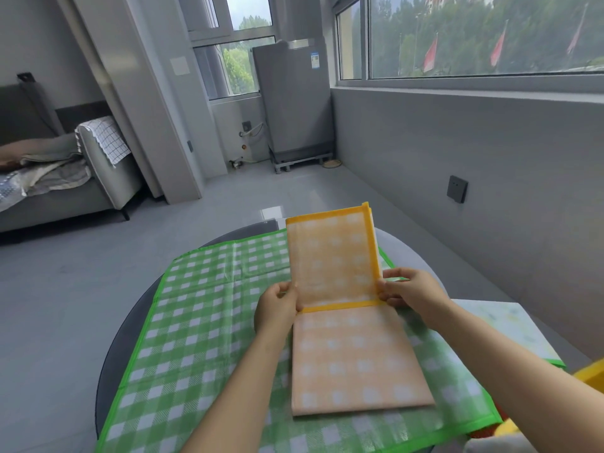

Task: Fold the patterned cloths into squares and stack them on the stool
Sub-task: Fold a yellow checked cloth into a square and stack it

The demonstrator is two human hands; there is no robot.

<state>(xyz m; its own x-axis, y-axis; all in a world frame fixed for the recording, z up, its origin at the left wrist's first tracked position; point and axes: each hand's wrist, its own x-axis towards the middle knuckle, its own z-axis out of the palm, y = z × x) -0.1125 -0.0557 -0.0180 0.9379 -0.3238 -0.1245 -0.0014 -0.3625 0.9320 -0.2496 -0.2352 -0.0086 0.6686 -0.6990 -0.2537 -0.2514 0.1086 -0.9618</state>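
Head view, looking down: nearest is the low part of an orange cloth (356,364) with pale checks. It is a long folded strip, and this near part lies flat on a big green cloth (196,322) with white checks. The green cloth is spread out over a round dark table (111,351).

A bit farther on, two bare hands hold the orange cloth at a yellow band that runs across it. The left hand (276,310) pinches the left edge, fingers curled on the cloth. The right hand (410,289) pinches the right edge the same way. From the hands, the far half of the orange cloth stands up off the table, with a yellow border along its top and right side.

To the right, near the right arm, lies a pale cloth (503,325) with small yellow and green spots. Something yellow (591,374) peeks in at the right edge.

Past the table is a grey floor (81,263). Far left is a grey sofa (65,178) with blankets and a white checked towel on its arm. Far back stands a grey washer (292,99) by a window (483,34). Outside are green trees and red flags.
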